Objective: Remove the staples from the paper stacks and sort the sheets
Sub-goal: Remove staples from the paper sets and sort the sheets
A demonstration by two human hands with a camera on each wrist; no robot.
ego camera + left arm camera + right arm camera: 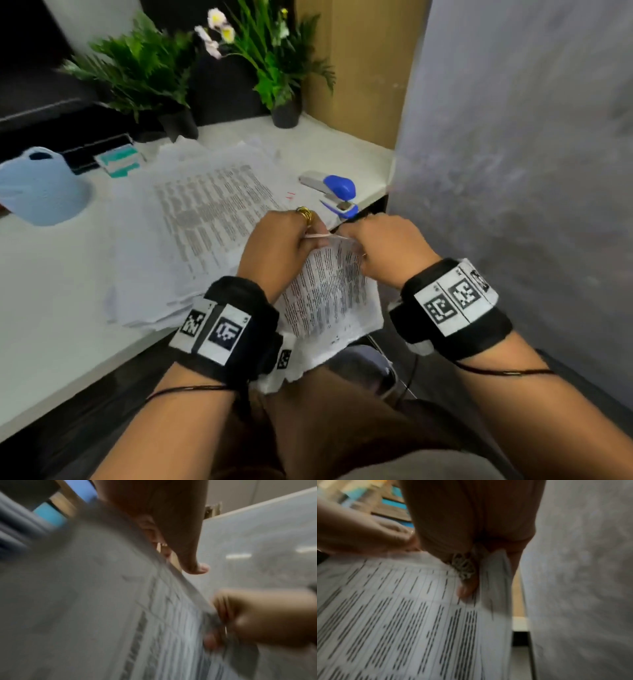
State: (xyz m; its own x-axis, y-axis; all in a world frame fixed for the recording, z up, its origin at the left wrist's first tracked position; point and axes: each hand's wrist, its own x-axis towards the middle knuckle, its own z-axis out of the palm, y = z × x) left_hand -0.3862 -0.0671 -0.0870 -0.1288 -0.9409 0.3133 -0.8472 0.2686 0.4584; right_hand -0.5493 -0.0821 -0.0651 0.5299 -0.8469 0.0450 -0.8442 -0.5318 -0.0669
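I pinch the far edge of the stapled stack (329,294) with both hands, left hand (281,246) and right hand (383,246) close together, holding it above my lap to work at its corner (the staple itself is hidden). Loose sheets (191,219) cover the desk (44,308); a blue stapler (332,192) lies beyond, the grey partition (513,171) crowding my right.
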